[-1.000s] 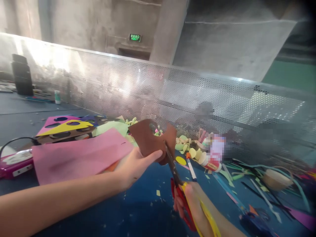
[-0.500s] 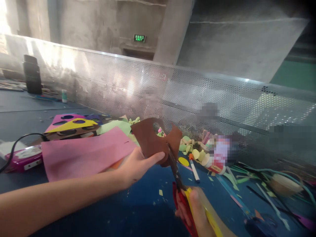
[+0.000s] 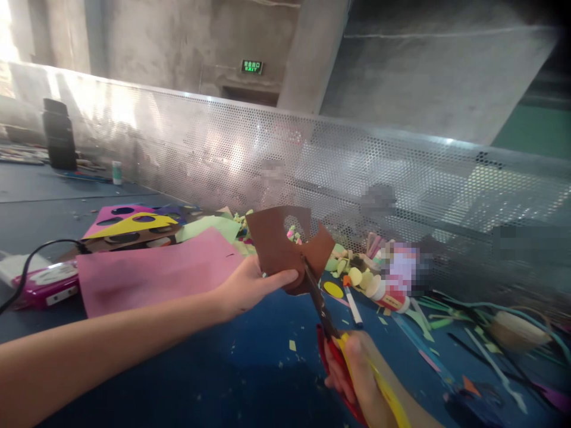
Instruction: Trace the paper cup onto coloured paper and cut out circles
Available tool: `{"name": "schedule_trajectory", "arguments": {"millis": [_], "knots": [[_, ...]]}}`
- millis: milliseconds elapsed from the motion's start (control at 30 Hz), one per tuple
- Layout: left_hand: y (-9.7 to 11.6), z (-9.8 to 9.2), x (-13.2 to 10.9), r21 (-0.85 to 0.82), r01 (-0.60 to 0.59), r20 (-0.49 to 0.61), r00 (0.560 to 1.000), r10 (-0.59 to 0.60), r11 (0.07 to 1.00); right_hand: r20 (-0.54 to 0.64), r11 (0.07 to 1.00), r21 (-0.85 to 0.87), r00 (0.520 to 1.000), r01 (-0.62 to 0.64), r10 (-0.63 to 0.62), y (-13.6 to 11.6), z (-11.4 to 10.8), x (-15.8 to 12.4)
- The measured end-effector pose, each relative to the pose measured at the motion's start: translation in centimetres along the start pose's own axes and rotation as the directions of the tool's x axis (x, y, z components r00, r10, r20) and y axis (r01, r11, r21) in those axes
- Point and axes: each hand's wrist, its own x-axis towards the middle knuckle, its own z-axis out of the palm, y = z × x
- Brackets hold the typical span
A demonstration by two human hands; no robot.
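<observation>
My left hand [image 3: 250,285] pinches a sheet of brown paper [image 3: 274,244], its thumb flat on the front and the other fingers mostly hidden behind. Rounded cutouts notch the upper part of the sheet. My right hand [image 3: 357,368] grips scissors [image 3: 328,321] with red and yellow handles. Their dark blades reach up to the brown paper and meet it just right of my left thumb. Left of the hand, a large pink sheet [image 3: 156,273] lies on the blue table [image 3: 200,380].
Pink and yellow sheets with holes [image 3: 134,223] lie at the left, behind a magenta device [image 3: 49,288] with a black cable. A marker [image 3: 354,306], a white-and-red bottle [image 3: 392,297] and coloured scraps lie to the right. A perforated metal panel [image 3: 200,154] borders the back.
The brown paper has turned a little and shifted slightly right and up. The scissors and my right hand have moved slightly right, their blades still at the sheet.
</observation>
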Motion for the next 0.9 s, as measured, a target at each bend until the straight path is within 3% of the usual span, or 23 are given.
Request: {"name": "schedule_trajectory", "arguments": {"millis": [267,467,900], "knots": [[0.2,-0.5,0.1,0.034,0.014,0.020,1.000,-0.014,0.999,-0.028,0.998,-0.046,0.999,-0.036,0.035,-0.6,-0.3,-0.4],[0.6,-1.1,0.7,-0.052,0.131,0.064,0.990,-0.127,0.990,-0.018,0.994,-0.099,0.999,-0.046,0.044,-0.3,-0.5,-0.1],[-0.4,-0.6,0.7,-0.183,0.182,-0.065,0.978,-0.196,0.966,0.049,0.999,-0.013,0.998,-0.038,0.038,1.5,-0.4,0.1]]}}
